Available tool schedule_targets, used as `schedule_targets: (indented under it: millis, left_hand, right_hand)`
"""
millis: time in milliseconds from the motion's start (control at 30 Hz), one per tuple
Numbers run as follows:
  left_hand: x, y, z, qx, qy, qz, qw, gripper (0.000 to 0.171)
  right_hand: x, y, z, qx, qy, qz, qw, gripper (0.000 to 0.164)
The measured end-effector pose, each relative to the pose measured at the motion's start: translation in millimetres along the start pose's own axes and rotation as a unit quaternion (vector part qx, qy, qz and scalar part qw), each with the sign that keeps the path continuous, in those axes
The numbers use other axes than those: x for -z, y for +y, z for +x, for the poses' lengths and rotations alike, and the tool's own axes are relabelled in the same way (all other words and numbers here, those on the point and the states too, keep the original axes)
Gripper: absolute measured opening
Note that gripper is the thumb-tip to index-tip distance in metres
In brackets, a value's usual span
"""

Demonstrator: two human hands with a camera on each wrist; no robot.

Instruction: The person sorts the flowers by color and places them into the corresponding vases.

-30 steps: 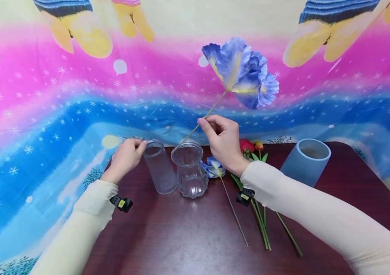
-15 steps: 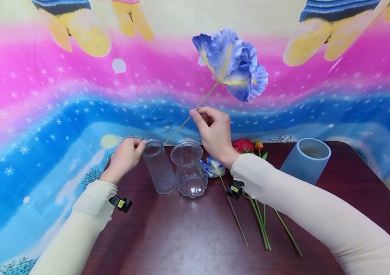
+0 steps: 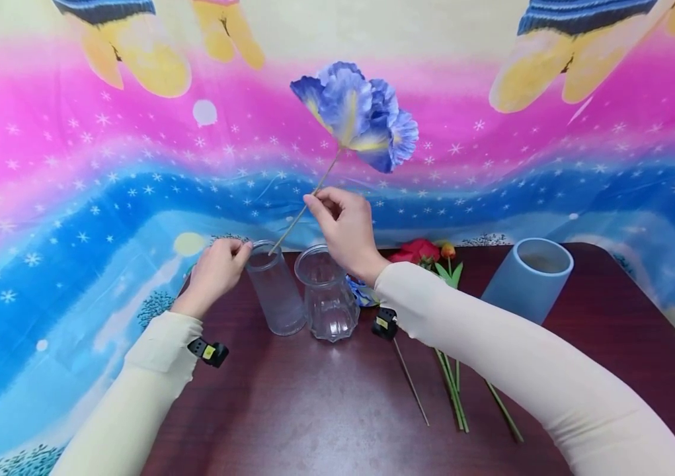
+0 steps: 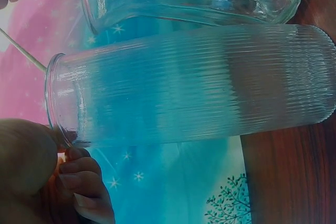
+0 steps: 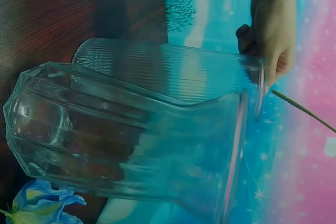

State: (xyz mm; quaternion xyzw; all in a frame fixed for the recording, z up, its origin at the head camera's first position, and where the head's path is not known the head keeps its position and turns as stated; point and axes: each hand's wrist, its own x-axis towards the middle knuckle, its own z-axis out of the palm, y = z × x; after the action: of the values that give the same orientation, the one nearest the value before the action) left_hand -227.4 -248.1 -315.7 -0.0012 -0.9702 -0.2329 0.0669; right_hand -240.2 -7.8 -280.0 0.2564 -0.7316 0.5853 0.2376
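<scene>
My left hand (image 3: 215, 271) pinches the rim of a tall ribbed glass vase (image 3: 277, 297), which stands on the table. In the left wrist view the thumb and fingers meet at the rim of this ribbed vase (image 4: 184, 87). My right hand (image 3: 346, 228) pinches the thin stem of a blue flower (image 3: 355, 112) with yellow-streaked petals, its bloom tilted up to the right. The stem's lower end overlaps the ribbed vase's mouth in the head view; in the right wrist view the stem (image 5: 302, 109) ends right by the rim.
A waisted clear glass vase (image 3: 331, 311) stands just right of the ribbed one. Behind my right forearm lie another blue flower (image 3: 363, 291), a red flower (image 3: 417, 251) and green stems (image 3: 450, 390). A blue vase (image 3: 527, 284) stands at the right on the dark table (image 3: 289, 410).
My right hand has carried the blue flower leftward, its stem end passing from the waisted vase to the ribbed vase's mouth. My left hand has stayed at the rim.
</scene>
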Motion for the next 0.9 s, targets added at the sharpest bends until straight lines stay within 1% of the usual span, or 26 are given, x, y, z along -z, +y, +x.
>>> schedule_targets:
  millis: [200, 367, 500, 600, 800, 900]
  left_hand:
    - [0.3, -0.6, -0.7, -0.003, -0.004, -0.004, 1.0000, 0.048]
    - [0.6, -1.4, 0.3, -0.008, -0.002, -0.005, 1.0000, 0.047]
    - [1.3, -1.4, 0.9, -0.009, 0.001, -0.006, 0.9999, 0.047]
    - [1.2, -1.9, 0.6, -0.007, 0.000, -0.005, 1.0000, 0.046]
    - [-0.8, -2.7, 0.4, -0.008, 0.002, -0.003, 1.0000, 0.047]
    - [-1.4, -2.1, 0.7, -0.008, 0.006, -0.003, 0.9999, 0.046]
  right_hand:
    - [-9, -1, -2, -0.004, -0.027, -0.027, 0.999, 0.020]
    - [-17, -1, -2, -0.007, -0.044, -0.078, 0.996, 0.021]
    - [-24, 0, -2, -0.013, -0.064, -0.125, 0.990, 0.022]
    - [-29, 1, -3, -0.020, -0.085, -0.149, 0.985, 0.022]
    - [-36, -1, -5, -0.049, -0.124, -0.171, 0.976, 0.021]
    - [-39, -2, -6, -0.069, -0.146, -0.186, 0.969, 0.022]
